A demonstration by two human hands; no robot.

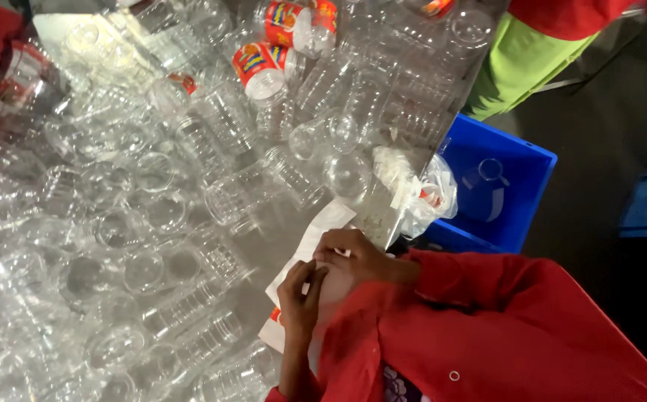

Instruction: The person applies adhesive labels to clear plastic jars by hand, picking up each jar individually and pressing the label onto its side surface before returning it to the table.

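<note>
At the near edge of a table [278, 223] heaped with clear plastic jars [152, 223], the left hand [301, 298] and right hand [353, 257] both pinch a white label strip [316, 234], fingers curled narrow. Right of the strip stands a blue crate [521, 205]; labelled jars [264, 63] lie beyond it.

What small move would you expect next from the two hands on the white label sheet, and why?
Probably peeling one label free. The left hand and right hand meet fingertip to fingertip on the white label sheet at the table edge. Most of the clear plastic jars lie bare, while only a few labelled jars show a wrap, so many seem to await one.
</note>
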